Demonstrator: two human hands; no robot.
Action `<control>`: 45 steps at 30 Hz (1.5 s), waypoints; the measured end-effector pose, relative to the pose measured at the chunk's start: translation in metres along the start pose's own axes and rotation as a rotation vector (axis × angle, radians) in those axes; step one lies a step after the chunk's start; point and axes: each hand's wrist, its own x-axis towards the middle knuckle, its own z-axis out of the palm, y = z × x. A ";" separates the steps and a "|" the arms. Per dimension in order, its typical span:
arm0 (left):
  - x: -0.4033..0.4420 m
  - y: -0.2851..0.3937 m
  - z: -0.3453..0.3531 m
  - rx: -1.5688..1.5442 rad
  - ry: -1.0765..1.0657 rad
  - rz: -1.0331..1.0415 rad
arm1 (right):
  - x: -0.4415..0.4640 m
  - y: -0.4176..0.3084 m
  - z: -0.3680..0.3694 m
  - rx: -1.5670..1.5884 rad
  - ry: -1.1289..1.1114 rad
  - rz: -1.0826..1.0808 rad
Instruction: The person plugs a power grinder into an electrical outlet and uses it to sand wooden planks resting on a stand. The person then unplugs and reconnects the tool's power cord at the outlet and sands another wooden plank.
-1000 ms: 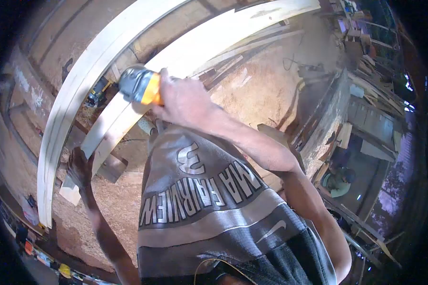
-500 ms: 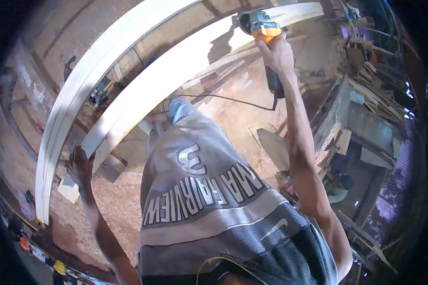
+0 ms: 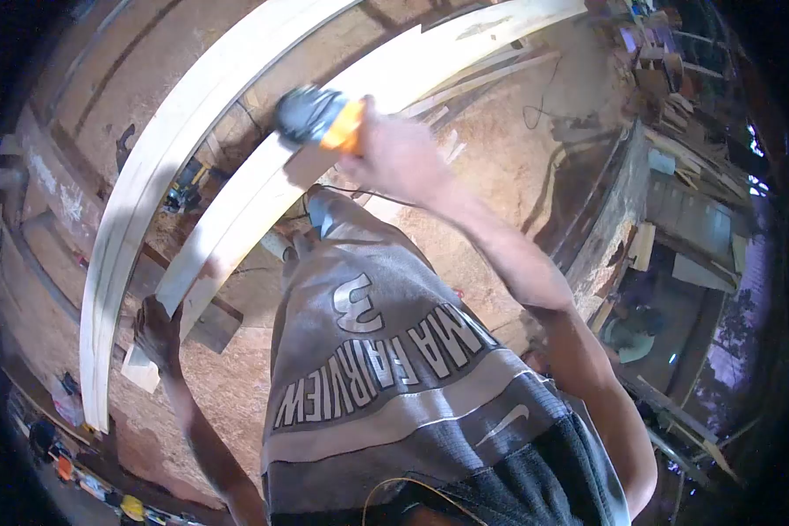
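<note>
My right hand [image 3: 399,156] is wrapped round an orange and dark power tool [image 3: 317,119], blurred by motion. The tool's dark head is over the middle of a long pale wooden plank [image 3: 245,200]; whether it touches the wood cannot be told. At the plank's lower left end my left hand [image 3: 159,331] grips the wood, fingers closed round the end. A second long pale plank [image 3: 153,149] lies to the left, apart from the first.
Another tool [image 3: 184,188] lies between the planks. Wood strips [image 3: 473,83] lie beyond my right hand. At the right are a rough timber beam [image 3: 609,210], a scrap wood pile [image 3: 688,167] and a crouching person [image 3: 631,337]. Sawdust covers the ground.
My right hand has brought the power tool back from the plank's far upper right end to its middle. My left hand still grips the near end.
</note>
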 end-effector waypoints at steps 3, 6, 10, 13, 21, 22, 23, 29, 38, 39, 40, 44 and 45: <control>-0.004 -0.004 0.000 0.023 0.050 0.069 | 0.011 0.055 -0.022 -0.069 0.014 0.210; -0.007 -0.011 0.006 0.070 0.115 0.139 | 0.024 0.116 -0.038 -0.094 0.086 0.245; -0.012 -0.012 0.006 0.066 0.060 0.066 | 0.044 0.175 -0.062 -0.053 0.221 0.253; -0.019 -0.024 0.022 0.043 0.063 0.011 | 0.046 0.174 -0.068 -0.112 0.266 0.286; -0.021 -0.034 0.021 0.099 0.134 0.100 | -0.002 0.010 -0.032 0.076 -0.128 0.118; -0.022 -0.035 0.021 0.100 0.167 0.114 | -0.004 0.003 -0.028 0.078 -0.128 0.126; -0.023 -0.036 0.020 0.100 0.161 0.121 | -0.006 -0.003 -0.024 0.089 -0.102 0.058; -0.023 -0.030 0.017 0.057 0.262 0.186 | -0.004 0.092 -0.053 -0.035 0.097 0.261; -0.025 -0.028 0.031 -0.021 0.301 0.191 | -0.010 0.228 -0.074 0.223 0.298 0.532; -0.024 -0.030 0.031 0.069 0.357 0.221 | -0.016 0.211 -0.075 0.189 0.301 0.530; -0.037 -0.034 0.029 0.032 0.282 0.079 | -0.023 0.217 -0.063 0.186 0.320 0.456; -0.096 -0.078 0.020 -0.027 0.315 -0.293 | -0.029 0.112 -0.039 0.644 0.180 0.329; -0.090 -0.062 0.021 -0.309 0.395 -0.368 | -0.008 0.122 -0.046 0.663 0.154 0.304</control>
